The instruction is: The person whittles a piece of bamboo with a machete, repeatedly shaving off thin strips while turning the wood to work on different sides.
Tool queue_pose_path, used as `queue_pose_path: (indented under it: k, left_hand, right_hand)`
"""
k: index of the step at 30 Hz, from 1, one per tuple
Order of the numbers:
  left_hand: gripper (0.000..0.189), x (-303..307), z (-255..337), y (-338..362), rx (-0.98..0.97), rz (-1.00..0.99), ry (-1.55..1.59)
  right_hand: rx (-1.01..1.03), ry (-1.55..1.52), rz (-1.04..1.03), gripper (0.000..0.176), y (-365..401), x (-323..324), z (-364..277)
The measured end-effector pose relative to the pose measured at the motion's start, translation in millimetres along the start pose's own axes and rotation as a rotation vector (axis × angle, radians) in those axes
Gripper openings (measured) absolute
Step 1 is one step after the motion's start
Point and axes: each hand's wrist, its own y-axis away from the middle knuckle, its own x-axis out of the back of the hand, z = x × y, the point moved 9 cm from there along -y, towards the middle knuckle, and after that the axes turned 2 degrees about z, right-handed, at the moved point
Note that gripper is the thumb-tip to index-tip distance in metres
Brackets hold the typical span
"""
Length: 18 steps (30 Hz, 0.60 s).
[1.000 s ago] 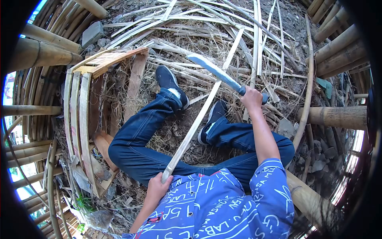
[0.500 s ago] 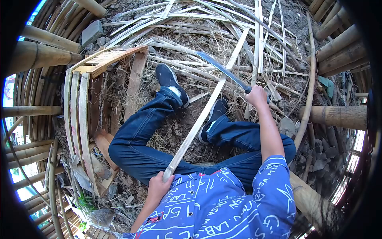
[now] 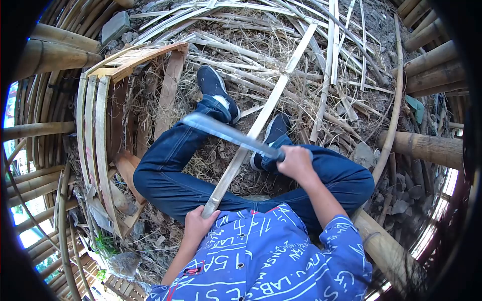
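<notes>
I sit on the ground in blue jeans (image 3: 175, 170) and dark shoes. My left hand (image 3: 199, 224) grips the near end of a long pale bamboo strip (image 3: 266, 110) that slants up and away to the right. My right hand (image 3: 296, 163) holds the handle of a machete (image 3: 226, 133). Its blade points left and lies across the strip, just above my left knee.
A curved frame of bamboo slats (image 3: 98, 145) stands on my left. Many split bamboo strips (image 3: 311, 50) and dry shavings litter the ground ahead. Thick bamboo poles (image 3: 427, 145) lie at right and at left (image 3: 50, 55). A grey block (image 3: 115, 26) sits far left.
My right hand has swung the machete down and toward me, from out over the far part of the strip to across its near part. The left hand has kept its grip.
</notes>
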Motion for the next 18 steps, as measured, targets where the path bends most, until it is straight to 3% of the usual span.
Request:
queue_pose_path:
  k: [9,18]
  left_hand:
    - [0.044,-0.8,-1.0,1.5,-0.033,0.037,-0.04]
    - [0.044,1.6,5.7,4.0,-0.073,0.078,-0.079]
  right_hand:
    - [0.155,0.051,-0.095,0.021,17.5,-47.1,-28.0]
    - [-0.096,0.092,0.053,0.019,-34.1,-10.9,38.3]
